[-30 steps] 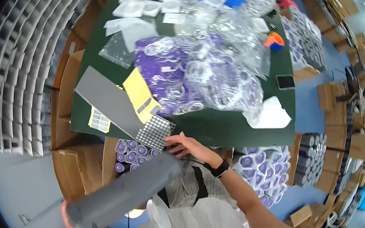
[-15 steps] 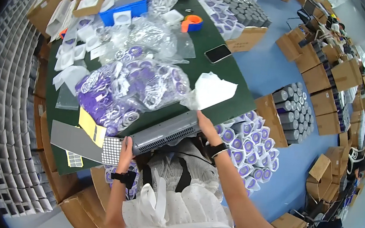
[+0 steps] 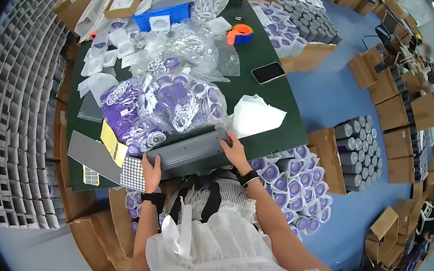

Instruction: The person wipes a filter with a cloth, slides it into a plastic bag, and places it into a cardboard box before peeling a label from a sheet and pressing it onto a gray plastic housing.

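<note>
A long grey cylinder-like housing (image 3: pixel 189 150) lies across the near edge of the dark green table, a smooth side turned up. My left hand (image 3: pixel 151 173) grips its left end and my right hand (image 3: pixel 235 153) its right end. Beside my left hand is a grey sheet (image 3: pixel 90 153) with a patch of white round dots (image 3: pixel 133 174) at its right end. A yellow sheet (image 3: pixel 113 143) overlaps it. Just beyond the housing sit plastic bags of purple and white round parts (image 3: pixel 169 102). White crumpled wrapping (image 3: pixel 257 117) rests beyond my right hand.
A phone (image 3: pixel 268 73), an orange and blue tape roll (image 3: pixel 241 34) and a blue bin (image 3: pixel 162 18) stand farther back on the table (image 3: pixel 289 122). Wrapped purple-ended cylinders (image 3: pixel 297 186) crowd below right. Cartons of grey cylinders (image 3: pixel 357 152) stand on the blue floor.
The grey housing has rolled, so its slotted grille no longer shows and a smooth side faces up. Both hands have shifted their hold at its ends.
</note>
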{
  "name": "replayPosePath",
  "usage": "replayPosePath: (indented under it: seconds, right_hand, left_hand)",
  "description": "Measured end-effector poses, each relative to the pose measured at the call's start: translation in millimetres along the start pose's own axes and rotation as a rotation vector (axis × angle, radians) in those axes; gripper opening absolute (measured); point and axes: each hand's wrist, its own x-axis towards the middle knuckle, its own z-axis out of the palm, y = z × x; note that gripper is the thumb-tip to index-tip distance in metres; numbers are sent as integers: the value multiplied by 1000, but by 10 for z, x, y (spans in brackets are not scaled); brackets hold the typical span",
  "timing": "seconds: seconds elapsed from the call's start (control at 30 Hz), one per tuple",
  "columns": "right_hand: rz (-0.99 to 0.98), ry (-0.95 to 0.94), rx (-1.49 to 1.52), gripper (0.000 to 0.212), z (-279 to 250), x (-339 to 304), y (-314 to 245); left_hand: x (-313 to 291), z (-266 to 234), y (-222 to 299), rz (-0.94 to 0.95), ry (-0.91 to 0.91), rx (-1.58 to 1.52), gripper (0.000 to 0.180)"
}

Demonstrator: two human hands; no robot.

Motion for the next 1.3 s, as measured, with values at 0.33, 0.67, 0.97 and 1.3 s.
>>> replayPosePath:
  seconds: [0.33,0.67,0.97,1.3]
  right_hand:
    - [-339,170,-274,32,-146,51,-283]
    - [-261,473,-225,24,-709,519,-103]
    - [-359,401,-367,26,-1064,1551,-50]
    - [-144,165,-585,69,-1018,2077,352]
  left_hand:
    - [-63,506,222,378,49,485,42]
    - [-86,518,332,377,97,486,38]
    - [51,513,327,391,142,503,36]
    - [56,527,426,324,113,491,33]
